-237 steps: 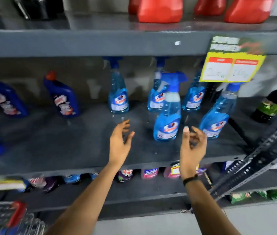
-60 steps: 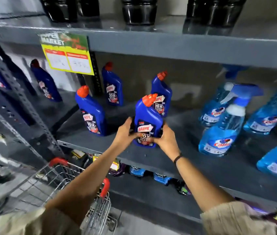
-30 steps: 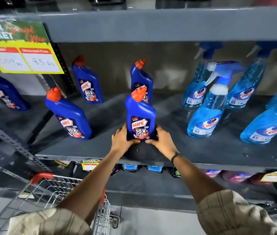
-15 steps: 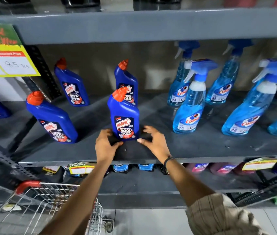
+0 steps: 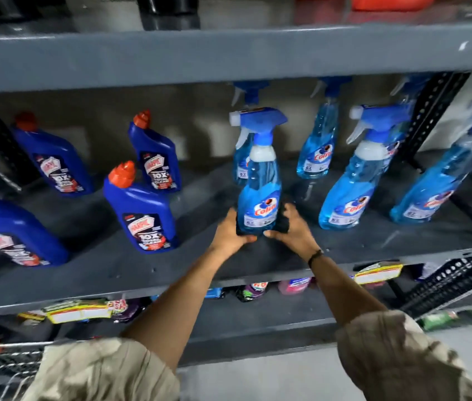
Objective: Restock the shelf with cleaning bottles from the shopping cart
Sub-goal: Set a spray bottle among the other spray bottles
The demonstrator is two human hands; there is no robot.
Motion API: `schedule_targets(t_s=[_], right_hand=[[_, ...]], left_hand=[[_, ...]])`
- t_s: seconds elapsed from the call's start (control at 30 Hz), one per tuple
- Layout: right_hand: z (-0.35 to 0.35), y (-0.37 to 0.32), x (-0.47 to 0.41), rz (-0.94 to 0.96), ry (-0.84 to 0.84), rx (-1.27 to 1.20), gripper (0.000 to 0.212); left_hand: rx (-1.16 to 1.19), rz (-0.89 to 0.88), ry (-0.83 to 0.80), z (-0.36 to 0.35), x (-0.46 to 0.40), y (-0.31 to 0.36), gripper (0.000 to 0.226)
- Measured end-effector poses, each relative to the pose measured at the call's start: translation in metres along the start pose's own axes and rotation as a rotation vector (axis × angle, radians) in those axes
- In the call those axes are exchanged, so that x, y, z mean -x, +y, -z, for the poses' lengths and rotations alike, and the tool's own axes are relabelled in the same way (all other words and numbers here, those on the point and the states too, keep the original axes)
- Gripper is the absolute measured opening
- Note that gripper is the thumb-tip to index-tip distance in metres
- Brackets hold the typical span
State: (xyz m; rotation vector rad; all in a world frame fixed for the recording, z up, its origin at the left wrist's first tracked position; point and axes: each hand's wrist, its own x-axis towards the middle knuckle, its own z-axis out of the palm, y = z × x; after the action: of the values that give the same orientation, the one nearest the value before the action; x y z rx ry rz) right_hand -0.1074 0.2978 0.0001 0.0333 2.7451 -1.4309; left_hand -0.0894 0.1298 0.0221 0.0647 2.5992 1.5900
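Note:
A light blue spray bottle [image 5: 261, 180] with a white and blue trigger head stands upright on the grey middle shelf [image 5: 258, 256]. My left hand [image 5: 229, 233] and my right hand [image 5: 289, 230] clasp its base from either side. To the left stands a dark blue toilet cleaner bottle [image 5: 142, 215] with an orange cap, apart from my hands. Several more dark blue bottles stand further left and behind it. Several more blue spray bottles [image 5: 350, 180] stand to the right and at the back. The shopping cart [image 5: 0, 363] shows at the bottom left corner.
An upper shelf [image 5: 229, 50] overhangs the bottles. A lower shelf holds small packets [image 5: 258, 290] and yellow price tags [image 5: 75, 314]. A black perforated upright [image 5: 431, 111] rises at the right. Another perforated bracket [image 5: 454, 282] juts out at the lower right.
My hands have let go of the dark blue toilet cleaner bottle and shifted right. Both now hold the base of a spray bottle. The view has panned right.

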Motion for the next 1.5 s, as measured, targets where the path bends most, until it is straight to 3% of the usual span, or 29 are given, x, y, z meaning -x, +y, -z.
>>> schedule_targets(t_s=[0.1,0.27,0.53,0.63,0.7,0.77,0.83,0.9,1.0,1.07,1.13,1.23,1.5], right_hand=[[0.005,0.004,-0.015,0.024,-0.113,0.101,0.086],[0.013,0.003,-0.011,0.135,-0.110,0.220,0.068],[0.021,0.014,0.009,0.207,-0.115,0.121,0.065],[0.035,0.021,0.021,0.197,-0.077,-0.018,0.061],[0.048,0.031,0.034,0.181,-0.012,-0.094,0.049],[0.065,0.043,0.048,0.141,0.060,-0.155,0.032],[0.083,0.057,0.055,0.110,0.140,-0.174,0.017],[0.103,0.070,0.056,0.072,0.236,-0.189,0.022],[0.130,0.084,0.047,0.017,0.361,-0.186,0.030],[0.141,0.087,0.036,0.015,0.292,-0.199,0.039],[0.146,0.088,0.022,0.040,0.122,-0.160,0.064],[0.146,0.084,0.008,0.043,0.022,-0.056,0.066],[0.151,0.091,0.007,0.076,0.036,-0.071,0.051]], left_hand=[[0.070,0.057,0.041,-0.004,-0.015,0.001,0.083],[0.102,0.054,0.045,-0.010,-0.014,0.001,0.086],[-0.029,0.084,0.052,-0.016,0.000,-0.002,0.083],[-0.038,0.108,0.292,-0.026,0.020,0.000,0.064],[-0.016,0.129,0.540,-0.040,0.040,-0.001,0.048],[-0.061,0.086,0.674,-0.060,0.057,0.002,0.030],[-0.138,-0.038,0.622,-0.083,0.063,0.010,0.020],[-0.166,-0.149,0.452,-0.103,0.054,0.020,0.019],[-0.120,-0.166,0.179,-0.125,0.023,0.042,0.045],[-0.142,-0.114,0.070,-0.138,-0.001,0.057,0.066],[-0.163,-0.028,0.005,-0.147,-0.020,0.067,0.073],[-0.222,0.015,0.004,-0.154,-0.034,0.072,0.062],[-0.304,0.011,0.085,-0.166,-0.030,0.076,0.054]])
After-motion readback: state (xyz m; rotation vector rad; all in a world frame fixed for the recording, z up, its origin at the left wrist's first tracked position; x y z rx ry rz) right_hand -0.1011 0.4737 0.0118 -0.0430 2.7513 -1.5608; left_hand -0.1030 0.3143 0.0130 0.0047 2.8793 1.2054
